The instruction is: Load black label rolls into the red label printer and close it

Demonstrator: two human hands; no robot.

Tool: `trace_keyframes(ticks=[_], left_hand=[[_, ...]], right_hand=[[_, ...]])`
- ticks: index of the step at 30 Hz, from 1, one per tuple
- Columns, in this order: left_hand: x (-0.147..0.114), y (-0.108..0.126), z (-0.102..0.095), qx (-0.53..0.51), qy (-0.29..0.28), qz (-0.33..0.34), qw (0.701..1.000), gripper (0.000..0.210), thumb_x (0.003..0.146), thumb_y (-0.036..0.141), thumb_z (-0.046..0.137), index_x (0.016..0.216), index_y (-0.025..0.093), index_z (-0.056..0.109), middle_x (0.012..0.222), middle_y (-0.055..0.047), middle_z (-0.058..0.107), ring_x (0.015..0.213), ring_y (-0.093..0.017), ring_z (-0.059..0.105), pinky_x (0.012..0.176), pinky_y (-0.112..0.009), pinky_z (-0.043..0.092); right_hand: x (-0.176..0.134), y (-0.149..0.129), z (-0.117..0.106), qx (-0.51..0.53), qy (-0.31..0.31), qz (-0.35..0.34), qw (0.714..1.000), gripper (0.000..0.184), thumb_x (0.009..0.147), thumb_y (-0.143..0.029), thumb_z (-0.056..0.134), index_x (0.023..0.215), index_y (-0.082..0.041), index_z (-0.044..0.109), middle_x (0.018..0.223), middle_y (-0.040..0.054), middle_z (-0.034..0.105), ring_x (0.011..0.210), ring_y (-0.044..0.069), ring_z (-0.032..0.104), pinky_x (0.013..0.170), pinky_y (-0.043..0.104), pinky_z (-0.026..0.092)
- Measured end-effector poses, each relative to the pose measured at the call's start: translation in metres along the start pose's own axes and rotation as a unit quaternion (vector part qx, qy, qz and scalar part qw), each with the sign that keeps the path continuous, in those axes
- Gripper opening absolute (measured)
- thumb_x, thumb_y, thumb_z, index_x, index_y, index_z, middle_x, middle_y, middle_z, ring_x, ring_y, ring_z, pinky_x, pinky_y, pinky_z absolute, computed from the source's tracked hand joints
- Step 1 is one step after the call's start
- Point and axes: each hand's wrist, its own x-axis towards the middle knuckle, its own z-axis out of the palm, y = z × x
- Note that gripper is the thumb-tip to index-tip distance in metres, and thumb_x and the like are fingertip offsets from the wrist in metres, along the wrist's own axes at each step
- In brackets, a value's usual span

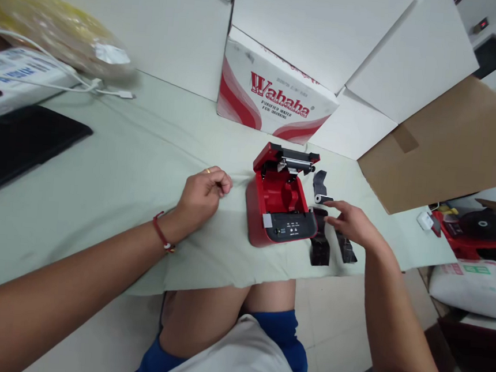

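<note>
A red label printer stands on the cloth-covered table with its lid raised and its inner bay exposed. To the left of it, my left hand rests on the cloth with the fingers curled in, and nothing shows in them. My right hand is right of the printer, thumb and index finger apart. Its index fingertip is at a small roll with a white core; whether they touch is hard to tell. Dark strips lie around it: one strip beside the printer, another strip partly below my right hand.
Behind the printer stands a Wahaha water carton among white boxes. A brown cardboard panel leans at the right. At the left lie a black flat object, a white cable and a plastic-wrapped bundle.
</note>
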Motion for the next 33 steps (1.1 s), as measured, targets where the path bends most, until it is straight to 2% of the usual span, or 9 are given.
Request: trace_keyframes(ticks=[2,5,9,12,16,22,28,31,33], left_hand=[[0.000,0.004,-0.001,0.007,-0.013,-0.005,1.000,0.018,0.063,0.009,0.040,0.064,0.020,0.056,0.071,-0.001,0.062,0.068,-0.015,0.054,0.065,-0.028,0.042],[0.000,0.011,-0.002,0.026,-0.034,-0.017,0.999,0.014,0.061,0.011,0.040,0.058,0.020,0.049,0.061,0.001,0.054,0.062,-0.015,0.049,0.063,-0.029,0.038],[0.000,0.015,-0.002,0.027,-0.055,-0.032,0.998,0.010,0.059,0.013,0.039,0.053,0.021,0.042,0.052,0.001,0.045,0.056,-0.015,0.042,0.058,-0.029,0.032],[0.000,0.015,-0.002,0.029,-0.061,-0.044,0.997,0.009,0.058,0.015,0.039,0.052,0.021,0.042,0.052,0.001,0.045,0.055,-0.014,0.042,0.057,-0.029,0.031],[0.000,0.016,-0.002,0.038,-0.060,-0.059,0.996,0.009,0.058,0.015,0.039,0.053,0.021,0.042,0.052,0.001,0.044,0.055,-0.014,0.041,0.057,-0.029,0.030],[0.000,0.019,-0.002,0.042,-0.062,-0.067,0.995,0.010,0.059,0.014,0.039,0.053,0.021,0.045,0.053,0.001,0.047,0.057,-0.014,0.043,0.059,-0.029,0.031],[-0.001,0.018,-0.002,0.046,-0.064,-0.055,0.995,0.013,0.059,0.012,0.038,0.054,0.020,0.046,0.055,0.001,0.049,0.058,-0.014,0.044,0.060,-0.028,0.033],[-0.002,0.015,-0.002,0.048,-0.065,-0.048,0.996,0.013,0.060,0.012,0.038,0.055,0.020,0.046,0.056,0.002,0.048,0.058,-0.013,0.044,0.060,-0.028,0.033],[-0.002,0.014,-0.002,0.046,-0.066,-0.044,0.996,0.013,0.061,0.012,0.038,0.055,0.020,0.046,0.055,0.002,0.048,0.058,-0.013,0.044,0.061,-0.028,0.034]], right_hand=[[-0.003,0.014,-0.006,0.002,0.037,0.029,0.999,0.045,0.092,-0.046,0.055,0.124,-0.021,0.073,0.100,0.0082,0.079,0.073,0.019,0.067,0.072,0.032,0.051],[-0.012,0.044,-0.020,-0.011,0.080,0.069,0.994,0.042,0.090,-0.051,0.052,0.099,-0.019,0.078,0.077,0.0077,0.075,0.066,0.020,0.063,0.064,0.032,0.047],[-0.021,0.076,-0.023,-0.021,0.079,0.075,0.994,0.034,0.081,-0.050,0.059,0.084,-0.021,0.078,0.067,0.0053,0.072,0.061,0.020,0.061,0.061,0.032,0.045],[-0.020,0.089,-0.012,-0.014,0.070,0.060,0.996,0.032,0.080,-0.049,0.061,0.085,-0.023,0.078,0.076,0.0057,0.076,0.069,0.022,0.065,0.069,0.034,0.049],[-0.009,0.101,0.001,-0.003,0.071,0.038,0.997,0.039,0.085,-0.050,0.058,0.104,-0.023,0.079,0.102,0.0090,0.078,0.085,0.024,0.067,0.083,0.038,0.051],[0.002,0.112,0.005,0.019,0.006,-0.006,1.000,0.044,0.087,-0.050,0.060,0.119,-0.025,0.077,0.104,0.0072,0.078,0.081,0.021,0.066,0.082,0.037,0.054],[0.003,0.107,0.013,0.004,-0.033,-0.050,0.998,0.044,0.083,-0.043,0.063,0.121,-0.026,0.076,0.118,0.0095,0.072,0.083,0.021,0.068,0.084,0.038,0.056],[-0.004,0.096,0.006,-0.013,-0.041,-0.064,0.997,0.039,0.083,-0.039,0.063,0.117,-0.025,0.076,0.121,0.0109,0.072,0.099,0.027,0.070,0.093,0.041,0.054],[-0.019,0.080,-0.014,-0.020,-0.066,-0.076,0.995,0.037,0.086,-0.042,0.064,0.116,-0.025,0.076,0.116,0.0104,0.075,0.099,0.028,0.071,0.092,0.041,0.055]])
